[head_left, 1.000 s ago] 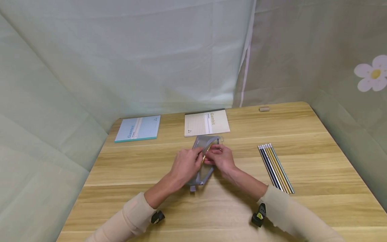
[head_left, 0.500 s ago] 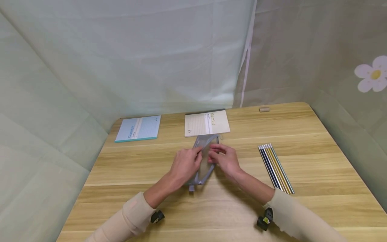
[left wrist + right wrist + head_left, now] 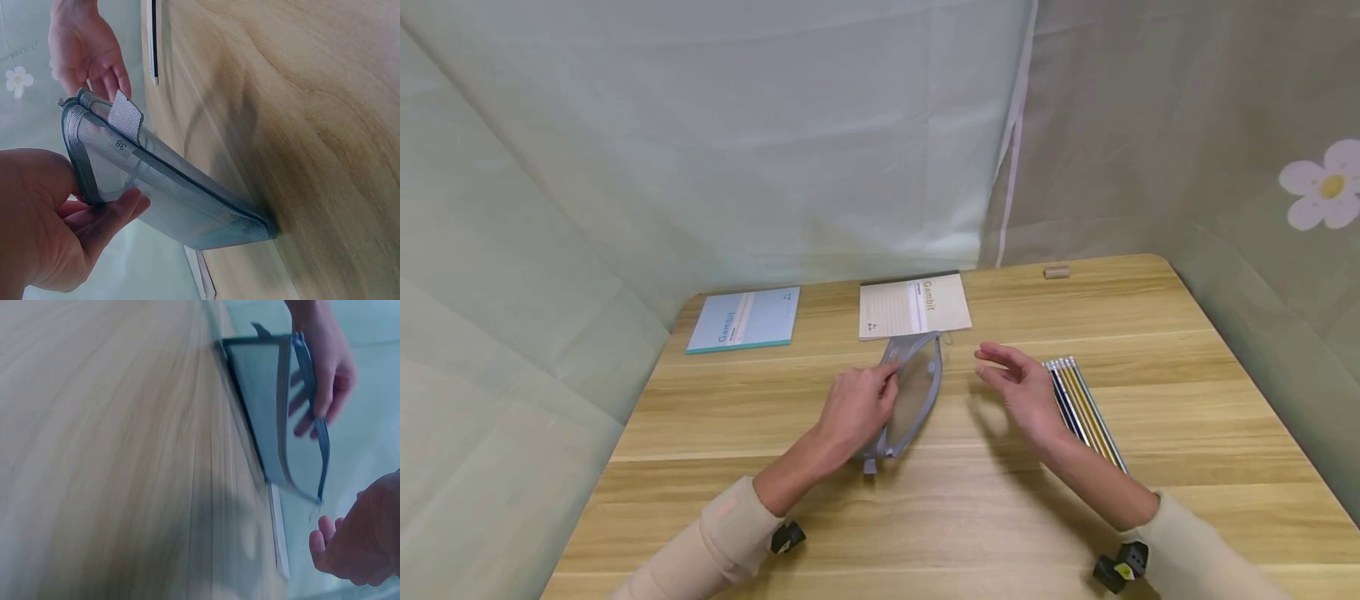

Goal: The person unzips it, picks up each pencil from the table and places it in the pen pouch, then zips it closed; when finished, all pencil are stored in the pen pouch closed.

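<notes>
A translucent grey mesh pencil pouch (image 3: 917, 396) stands on the table with its zip edge spread apart. My left hand (image 3: 859, 408) pinches the pouch's upper rim between thumb and fingers; the left wrist view shows the same grip on the pouch (image 3: 159, 178). To the right of the pouch, my right hand (image 3: 1026, 400) hovers with fingers loosely bent and nothing in them. Beside and partly behind that hand lies a row of several pencils (image 3: 1086, 417), black, white, gold and teal. What the pouch holds cannot be made out.
A blue notebook (image 3: 743, 320) lies at the back left of the table (image 3: 985, 533). Behind the pouch is a cream notebook (image 3: 914, 306). A small brown cylinder (image 3: 1056, 272) rests near the back right edge. Fabric walls close in the table's back and sides.
My right hand has drawn away from the pouch, rightward to the pencils. The gold stick seen between the hands a second ago is out of sight. The left hand keeps its hold.
</notes>
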The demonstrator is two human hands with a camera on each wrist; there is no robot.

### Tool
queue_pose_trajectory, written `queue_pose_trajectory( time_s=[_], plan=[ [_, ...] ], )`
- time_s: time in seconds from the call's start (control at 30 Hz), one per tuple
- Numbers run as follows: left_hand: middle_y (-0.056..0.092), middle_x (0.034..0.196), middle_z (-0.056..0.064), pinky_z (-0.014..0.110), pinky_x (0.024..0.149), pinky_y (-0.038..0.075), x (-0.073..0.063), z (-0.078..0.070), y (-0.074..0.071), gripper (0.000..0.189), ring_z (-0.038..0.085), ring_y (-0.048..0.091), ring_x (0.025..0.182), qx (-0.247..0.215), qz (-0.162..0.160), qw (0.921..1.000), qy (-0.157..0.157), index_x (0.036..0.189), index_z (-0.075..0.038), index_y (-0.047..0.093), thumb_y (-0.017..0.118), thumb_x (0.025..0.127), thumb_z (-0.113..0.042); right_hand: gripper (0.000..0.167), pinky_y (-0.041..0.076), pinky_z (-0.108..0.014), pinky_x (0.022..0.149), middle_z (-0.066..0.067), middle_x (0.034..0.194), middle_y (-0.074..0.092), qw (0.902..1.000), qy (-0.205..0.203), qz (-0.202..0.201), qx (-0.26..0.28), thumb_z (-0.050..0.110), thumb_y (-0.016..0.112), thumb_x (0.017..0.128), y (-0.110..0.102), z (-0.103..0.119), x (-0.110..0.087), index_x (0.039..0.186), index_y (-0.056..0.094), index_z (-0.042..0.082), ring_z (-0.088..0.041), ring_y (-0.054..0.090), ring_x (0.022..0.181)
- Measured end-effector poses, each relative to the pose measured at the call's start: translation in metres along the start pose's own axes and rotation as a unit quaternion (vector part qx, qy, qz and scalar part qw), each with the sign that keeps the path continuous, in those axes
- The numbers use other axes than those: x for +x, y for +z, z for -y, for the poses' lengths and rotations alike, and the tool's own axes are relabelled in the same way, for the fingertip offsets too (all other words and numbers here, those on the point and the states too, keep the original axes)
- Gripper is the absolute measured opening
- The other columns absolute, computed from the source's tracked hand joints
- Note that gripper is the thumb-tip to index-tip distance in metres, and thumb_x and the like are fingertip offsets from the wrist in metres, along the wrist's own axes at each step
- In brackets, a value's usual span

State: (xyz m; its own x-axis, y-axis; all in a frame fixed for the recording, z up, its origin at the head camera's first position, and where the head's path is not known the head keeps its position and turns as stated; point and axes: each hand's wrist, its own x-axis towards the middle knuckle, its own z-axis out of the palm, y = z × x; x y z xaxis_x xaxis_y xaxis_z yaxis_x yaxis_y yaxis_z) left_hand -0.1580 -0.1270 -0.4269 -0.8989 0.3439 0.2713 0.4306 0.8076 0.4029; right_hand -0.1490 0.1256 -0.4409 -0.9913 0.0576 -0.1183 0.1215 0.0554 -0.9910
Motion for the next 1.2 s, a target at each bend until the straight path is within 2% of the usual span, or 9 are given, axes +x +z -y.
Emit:
queue_pose_trajectory(
  time_s=[0.13, 0.3, 0.43, 0.6, 0.77, 0.97, 1.2],
  plan=[
    [0.076, 0.083, 0.008, 0.019, 0.038, 0.036, 0.0, 0.001, 0.0, 0.025, 0.001, 0.043, 0.045, -0.002, 0.002, 1.0, -0.006, 0.122, -0.001, 0.078, 0.065, 0.101, -0.004, 0.048, 0.051, -0.015, 0.096, -0.019, 0.148, 0.061, 0.9999, -0.003, -0.003, -0.01, 0.009, 0.069, 0.104, -0.025, -0.003, -0.003, 0.15, 0.057, 0.002, -0.008, 0.066, 0.116],
    [0.076, 0.082, 0.008, 0.02, 0.039, 0.036, -0.001, 0.001, 0.001, 0.025, 0.001, 0.044, 0.046, -0.003, 0.0, 1.0, -0.008, 0.121, -0.001, 0.078, 0.065, 0.101, -0.004, 0.056, 0.05, -0.012, 0.095, -0.016, 0.153, 0.057, 0.9988, -0.017, -0.009, -0.046, 0.015, 0.069, 0.105, -0.057, -0.009, -0.005, 0.157, 0.05, 0.004, -0.009, 0.061, 0.123],
    [0.076, 0.082, 0.007, 0.02, 0.039, 0.036, -0.001, 0.001, 0.001, 0.025, 0.001, 0.045, 0.046, -0.001, -0.002, 1.0, -0.007, 0.121, -0.002, 0.078, 0.065, 0.101, -0.004, 0.058, 0.049, -0.01, 0.092, -0.013, 0.15, 0.06, 0.9969, -0.019, -0.037, -0.068, 0.016, 0.07, 0.105, -0.08, -0.019, -0.003, 0.157, 0.049, 0.003, 0.0, 0.06, 0.116],
    [0.076, 0.082, 0.007, 0.02, 0.039, 0.036, -0.001, 0.002, 0.001, 0.025, 0.002, 0.045, 0.046, 0.001, -0.002, 1.0, -0.006, 0.121, -0.002, 0.079, 0.065, 0.1, -0.004, 0.059, 0.048, -0.007, 0.089, -0.019, 0.151, 0.058, 0.9917, -0.004, -0.072, -0.107, 0.02, 0.07, 0.105, -0.103, -0.032, -0.004, 0.157, 0.049, 0.001, 0.009, 0.056, 0.107],
    [0.076, 0.083, 0.007, 0.02, 0.039, 0.037, -0.001, 0.001, 0.001, 0.024, 0.001, 0.045, 0.047, 0.0, 0.0, 1.0, -0.007, 0.121, -0.002, 0.079, 0.065, 0.101, -0.004, 0.058, 0.048, -0.007, 0.087, -0.021, 0.154, 0.055, 0.9885, 0.01, -0.087, -0.123, 0.016, 0.068, 0.105, -0.116, -0.041, -0.007, 0.158, 0.048, 0.002, 0.011, 0.055, 0.106],
    [0.076, 0.082, 0.007, 0.02, 0.039, 0.036, -0.001, 0.001, 0.0, 0.025, 0.001, 0.044, 0.045, -0.002, 0.0, 1.0, -0.009, 0.121, -0.002, 0.079, 0.065, 0.1, -0.004, 0.055, 0.05, -0.007, 0.084, -0.024, 0.15, 0.057, 0.9859, -0.002, -0.08, -0.147, 0.008, 0.066, 0.105, -0.124, -0.048, -0.009, 0.156, 0.048, -0.002, 0.011, 0.058, 0.099],
    [0.074, 0.079, 0.006, 0.019, 0.038, 0.034, 0.0, 0.0, 0.0, 0.025, 0.0, 0.041, 0.044, -0.001, 0.003, 0.9999, -0.011, 0.122, -0.002, 0.078, 0.065, 0.101, -0.004, 0.049, 0.05, -0.01, 0.077, -0.026, 0.142, 0.063, 0.98, -0.019, -0.072, -0.185, 0.002, 0.066, 0.103, -0.13, -0.053, -0.011, 0.15, 0.053, -0.006, 0.005, 0.059, 0.094]
  ],
)
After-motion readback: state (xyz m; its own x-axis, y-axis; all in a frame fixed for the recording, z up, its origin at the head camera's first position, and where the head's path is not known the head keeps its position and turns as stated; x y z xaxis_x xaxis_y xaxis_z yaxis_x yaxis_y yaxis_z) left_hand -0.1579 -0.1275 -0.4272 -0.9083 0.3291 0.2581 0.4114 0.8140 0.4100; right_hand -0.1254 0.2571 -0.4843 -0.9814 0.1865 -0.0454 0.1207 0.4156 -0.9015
